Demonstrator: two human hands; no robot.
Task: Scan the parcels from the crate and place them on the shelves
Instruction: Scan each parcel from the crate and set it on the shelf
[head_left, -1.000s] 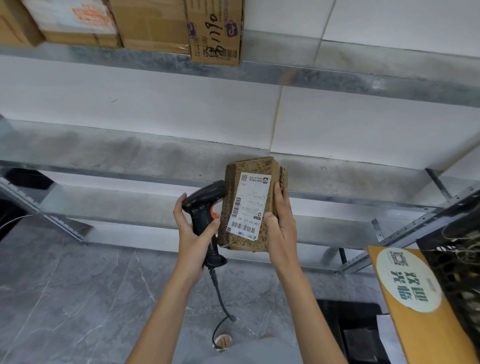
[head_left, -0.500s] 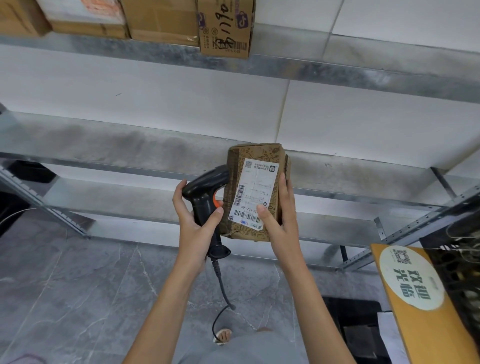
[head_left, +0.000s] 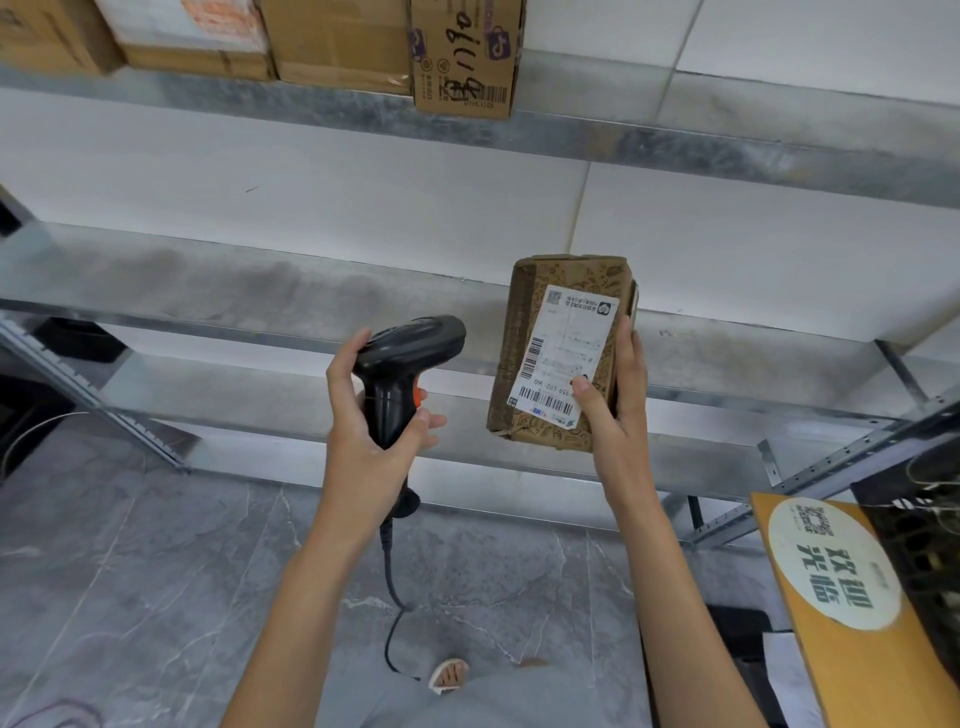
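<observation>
In front of the grey metal shelves (head_left: 311, 291), the left hand (head_left: 374, 431), gripping the black plastic scanner (head_left: 400, 374), had drawn apart from the patterned cardboard parcel (head_left: 563, 353), which the right hand (head_left: 615, 410) clasped upright.

Well above the fingers, the top metal shelf (head_left: 675, 140) carries a row of cardboard boxes (head_left: 337, 47); the middle shelf (head_left: 208, 291) runs level with the fingertips.

Label (head_left: 562, 358) print too small; top-shelf boxes (head_left: 332, 41) cut off by edge.
</observation>
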